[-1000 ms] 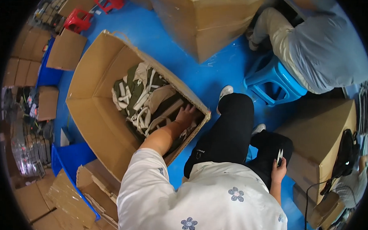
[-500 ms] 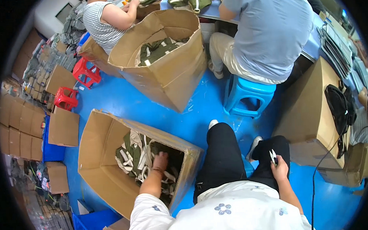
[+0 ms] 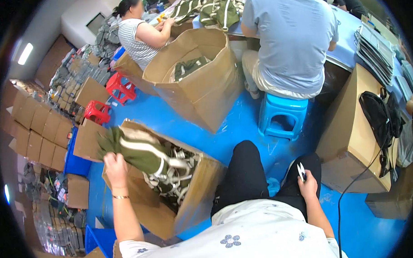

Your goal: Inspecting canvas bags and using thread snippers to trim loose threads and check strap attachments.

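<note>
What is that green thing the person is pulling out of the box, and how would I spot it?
Find the open cardboard box on the blue floor, left of the person's black-trousered knees. Above its left edge the left hand holds up an olive-green cloth piece. Unlike the pale straps still in the box, it is lifted clear and bears a cream stripe.

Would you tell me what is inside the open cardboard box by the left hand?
Cardboard box holds olive garments with pale straps; left hand lifts one. Lower layers are hidden.

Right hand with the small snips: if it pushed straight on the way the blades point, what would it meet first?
Likely the light-blue plastic stool behind the seated person; the right hand and small snips point up-picture over bare blue floor, though depth is unclear.
</note>
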`<state>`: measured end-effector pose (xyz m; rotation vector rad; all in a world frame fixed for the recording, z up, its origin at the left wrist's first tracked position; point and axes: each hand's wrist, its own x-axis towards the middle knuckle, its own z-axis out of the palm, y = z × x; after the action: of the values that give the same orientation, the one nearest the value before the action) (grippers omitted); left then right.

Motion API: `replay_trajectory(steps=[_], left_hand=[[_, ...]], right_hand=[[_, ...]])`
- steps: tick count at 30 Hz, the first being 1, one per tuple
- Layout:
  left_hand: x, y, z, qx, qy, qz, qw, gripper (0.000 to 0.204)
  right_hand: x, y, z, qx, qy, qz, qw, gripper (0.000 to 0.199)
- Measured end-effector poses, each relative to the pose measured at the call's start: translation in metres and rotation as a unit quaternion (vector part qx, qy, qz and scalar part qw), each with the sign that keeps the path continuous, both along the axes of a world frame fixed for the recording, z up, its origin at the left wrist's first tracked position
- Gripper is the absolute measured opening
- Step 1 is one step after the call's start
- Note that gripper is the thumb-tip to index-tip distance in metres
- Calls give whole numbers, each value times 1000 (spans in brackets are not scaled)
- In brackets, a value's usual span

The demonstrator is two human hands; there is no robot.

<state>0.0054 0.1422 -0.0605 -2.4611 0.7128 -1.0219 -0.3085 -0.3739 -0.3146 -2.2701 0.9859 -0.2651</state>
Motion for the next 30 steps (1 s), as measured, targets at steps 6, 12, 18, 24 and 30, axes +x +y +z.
replay_trajectory(steps=[6, 12, 18, 24, 30], left_hand=[[-64, -95, 139, -82, -180, -126, 972, 11], [-98, -197, 196, -118, -173, -267, 941, 9], [-88, -279, 129, -141, 92, -284, 944, 4], [-104, -302, -8, -155, 287, -284, 902, 8], [-151, -287, -90, -184, 483, -220, 827, 21]], right_hand=[[-11, -5, -5, 26, -31, -37, 998, 30], [-17, -3, -9, 46, -79, -37, 995, 33], [-17, 22, 30, 343, -276, -83, 894, 24], [-10, 34, 49, 486, -288, -61, 823, 21], [-12, 46, 34, 428, -235, -51, 871, 28]])
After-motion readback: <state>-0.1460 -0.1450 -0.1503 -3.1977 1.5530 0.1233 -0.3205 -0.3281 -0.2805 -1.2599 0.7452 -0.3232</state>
